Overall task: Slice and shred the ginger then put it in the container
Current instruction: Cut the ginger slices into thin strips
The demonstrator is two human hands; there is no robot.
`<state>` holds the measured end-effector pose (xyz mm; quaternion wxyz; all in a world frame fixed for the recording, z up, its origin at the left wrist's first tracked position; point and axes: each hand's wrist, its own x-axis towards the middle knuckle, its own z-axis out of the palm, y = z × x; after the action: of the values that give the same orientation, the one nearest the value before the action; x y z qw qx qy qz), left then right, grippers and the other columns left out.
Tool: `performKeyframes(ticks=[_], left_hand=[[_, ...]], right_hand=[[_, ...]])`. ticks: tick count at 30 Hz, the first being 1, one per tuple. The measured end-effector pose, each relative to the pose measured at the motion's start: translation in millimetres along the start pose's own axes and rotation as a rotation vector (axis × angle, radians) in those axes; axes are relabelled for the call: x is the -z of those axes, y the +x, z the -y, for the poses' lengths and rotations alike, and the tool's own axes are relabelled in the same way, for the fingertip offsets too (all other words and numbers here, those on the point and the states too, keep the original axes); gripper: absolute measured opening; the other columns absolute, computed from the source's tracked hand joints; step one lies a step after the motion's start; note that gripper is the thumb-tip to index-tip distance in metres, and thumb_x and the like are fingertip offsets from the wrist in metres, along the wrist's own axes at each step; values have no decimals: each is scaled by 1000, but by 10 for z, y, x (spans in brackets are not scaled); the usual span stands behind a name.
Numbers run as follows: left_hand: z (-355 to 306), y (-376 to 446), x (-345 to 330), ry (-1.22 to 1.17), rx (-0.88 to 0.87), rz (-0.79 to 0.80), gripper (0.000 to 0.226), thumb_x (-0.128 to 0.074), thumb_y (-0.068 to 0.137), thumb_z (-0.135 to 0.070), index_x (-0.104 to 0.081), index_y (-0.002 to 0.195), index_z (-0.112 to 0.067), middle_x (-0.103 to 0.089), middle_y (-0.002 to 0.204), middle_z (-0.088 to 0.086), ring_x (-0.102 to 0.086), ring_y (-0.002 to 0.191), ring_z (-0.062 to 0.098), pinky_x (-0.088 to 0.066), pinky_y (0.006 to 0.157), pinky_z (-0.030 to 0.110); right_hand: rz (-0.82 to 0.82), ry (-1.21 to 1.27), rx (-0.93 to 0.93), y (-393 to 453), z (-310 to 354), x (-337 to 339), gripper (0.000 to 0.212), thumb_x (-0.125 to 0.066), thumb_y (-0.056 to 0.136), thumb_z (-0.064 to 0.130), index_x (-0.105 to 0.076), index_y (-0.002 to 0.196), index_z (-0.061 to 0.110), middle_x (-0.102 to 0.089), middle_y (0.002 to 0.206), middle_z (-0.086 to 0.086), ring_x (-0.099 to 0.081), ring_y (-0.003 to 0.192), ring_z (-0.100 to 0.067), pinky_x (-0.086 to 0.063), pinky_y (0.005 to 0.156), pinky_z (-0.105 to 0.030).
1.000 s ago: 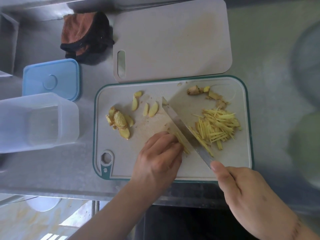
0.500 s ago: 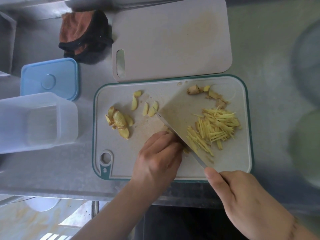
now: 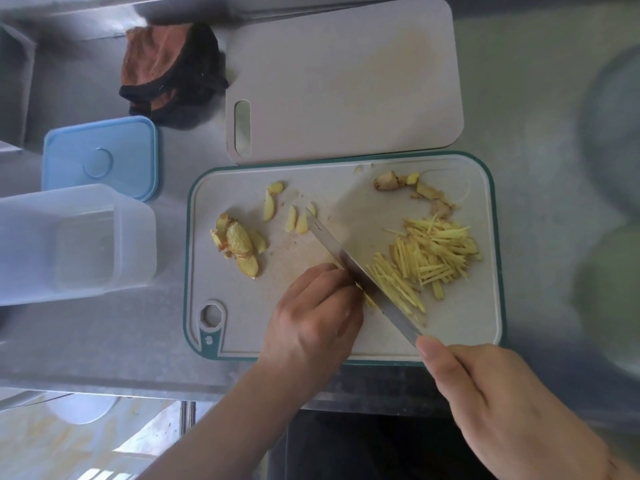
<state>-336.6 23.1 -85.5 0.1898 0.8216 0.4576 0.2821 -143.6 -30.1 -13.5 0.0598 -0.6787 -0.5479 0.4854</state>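
The left hand [image 3: 317,315] is pressing curled fingers onto ginger slices against the knife [image 3: 360,273], which the right hand [image 3: 512,407] is gripping; judged best, knuckles guide thin cuts. Ginger shreds [image 3: 429,261] are lying on the teal-rimmed cutting board [image 3: 242,334], the clear container [image 3: 69,240] waiting left on the steel table [image 3: 540,140].

Shreds [image 3: 433,258]: pale yellow matchsticks, loose pile on right half of board [image 3: 242,327], fanned roughly parallel. Slices [image 3: 239,242]: small overlapping stack, left-centre of board, plus a few single slivers [image 3: 294,218] lying flat just above, near knife [image 3: 360,271] tip. Peel and knobby offcuts [image 3: 412,188] along top right edge. Container [image 3: 69,240]: clear plastic tub, lid off, left of board, well apart from ginger.
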Motion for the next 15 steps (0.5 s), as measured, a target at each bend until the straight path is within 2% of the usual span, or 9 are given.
performKeyframes(ticks=[4, 10, 13, 15], left_hand=[[-6, -5, 9, -1, 9, -3, 3, -76, 85, 5, -77, 84, 3, -74, 91, 13, -71, 91, 26, -56, 89, 30], [-14, -8, -21, -1, 11, -28, 5, -74, 84, 7, -77, 84, 3, -73, 90, 14, -71, 91, 27, -56, 88, 30], [-12, -1, -29, -18, 23, -38, 6, -74, 83, 9, -77, 82, 4, -73, 89, 14, -70, 89, 27, -55, 86, 29], [-14, 1, -37, -19, 15, -33, 6, -74, 83, 10, -76, 82, 5, -73, 89, 14, -70, 89, 27, -55, 86, 29]], right_hand=[[19, -4, -22, -49, -19, -4, 73, -7, 68, 85, -44, 65, 22, -45, 48, 1, -46, 49, -11, -32, 49, -22], [37, 20, -51, -43, -14, -23, 71, -7, 66, 85, -45, 59, 26, -46, 47, 3, -47, 48, -8, -32, 49, -20], [46, -9, -73, 9, -17, -60, 77, -6, 66, 84, -34, 51, 13, -46, 47, 5, -46, 48, -8, -35, 51, -20], [28, -12, -66, 46, 2, -68, 74, -6, 72, 81, -29, 48, 15, -46, 46, 6, -45, 48, -9, -35, 51, -21]])
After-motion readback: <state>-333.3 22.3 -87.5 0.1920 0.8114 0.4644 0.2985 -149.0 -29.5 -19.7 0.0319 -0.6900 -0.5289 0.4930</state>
